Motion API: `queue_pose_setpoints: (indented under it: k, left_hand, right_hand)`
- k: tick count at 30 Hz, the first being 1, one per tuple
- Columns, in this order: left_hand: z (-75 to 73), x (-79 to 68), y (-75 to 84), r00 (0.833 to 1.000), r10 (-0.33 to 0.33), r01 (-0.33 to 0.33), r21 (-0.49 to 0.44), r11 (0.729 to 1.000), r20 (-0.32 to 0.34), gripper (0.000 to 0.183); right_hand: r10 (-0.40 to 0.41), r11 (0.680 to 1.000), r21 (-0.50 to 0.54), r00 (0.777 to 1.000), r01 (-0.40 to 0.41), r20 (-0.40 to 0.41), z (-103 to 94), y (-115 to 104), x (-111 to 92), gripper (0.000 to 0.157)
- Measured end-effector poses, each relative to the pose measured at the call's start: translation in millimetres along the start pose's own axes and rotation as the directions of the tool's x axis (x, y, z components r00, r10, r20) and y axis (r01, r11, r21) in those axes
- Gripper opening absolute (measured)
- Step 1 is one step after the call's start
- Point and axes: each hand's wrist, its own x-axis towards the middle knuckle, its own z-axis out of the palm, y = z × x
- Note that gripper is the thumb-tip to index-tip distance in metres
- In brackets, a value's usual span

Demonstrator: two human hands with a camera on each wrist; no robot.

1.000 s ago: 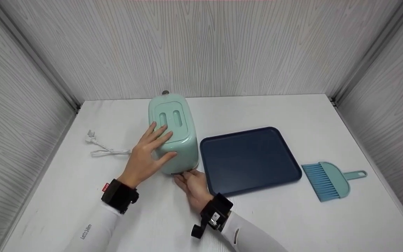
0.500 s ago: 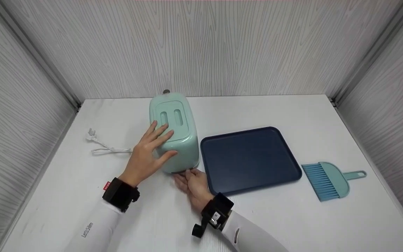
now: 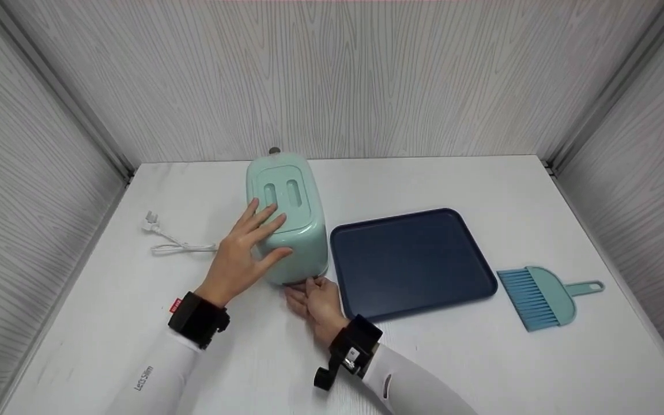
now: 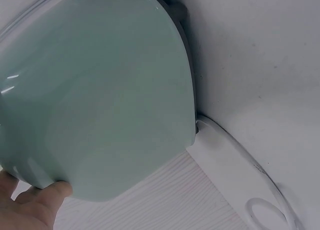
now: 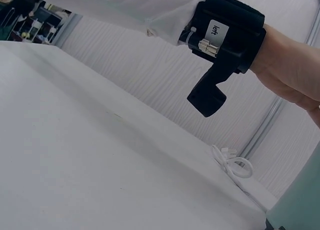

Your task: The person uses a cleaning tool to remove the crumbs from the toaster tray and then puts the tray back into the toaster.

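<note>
A mint-green toaster (image 3: pixel 299 253) stands lengthwise on the white table, its slots covered by a lid (image 3: pixel 297 219) with two oblong recesses. My left hand (image 3: pixel 237 259) rests on its near left top edge, fingers spread over the lid and thumb along the near end. In the left wrist view, fingertips (image 4: pixel 60 189) touch the glossy toaster side (image 4: pixel 110 100). Palm turned up, my right hand (image 3: pixel 323 305) is at the toaster's near bottom edge, thumb and fingers right at the dark strip there. Its fingertips are partly hidden, and I cannot tell whether they pinch anything.
A navy tray (image 3: pixel 412 265) lies close to the toaster's right. Farther right is a teal hand brush (image 3: pixel 545 297) with blue bristles. The toaster's white cord and plug (image 3: pixel 162 233) lie on the left. Patterned panels (image 3: pixel 332 80) wall the table at the back and sides.
Hardly anything differs. The toaster has shifted a touch to the right and away since the first frame, the left hand with it. The right hand has edged slightly forward at the base.
</note>
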Motion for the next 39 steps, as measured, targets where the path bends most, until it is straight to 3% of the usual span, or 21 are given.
queue_pose_setpoints:
  k: [6,15,39]
  left_hand:
    - [-0.4,-0.6,0.9,1.0,0.008,-0.008,0.025,1.0,-0.011,0.06]
    - [-0.1,-0.1,3.0,1.0,0.011,-0.011,0.038,0.999,-0.022,0.062]
    - [0.6,-0.7,2.9,1.0,-0.005,0.006,0.045,0.999,-0.018,0.061]
  right_hand:
    - [0.027,0.995,-0.092,1.0,-0.028,-0.008,1.5,-1.7,0.0,0.023]
    - [0.026,0.99,-0.142,0.999,-0.02,0.04,0.6,-2.4,-0.9,0.03]
    - [0.029,0.983,-0.182,0.996,-0.012,0.086,-6.2,-5.7,-2.1,0.038]
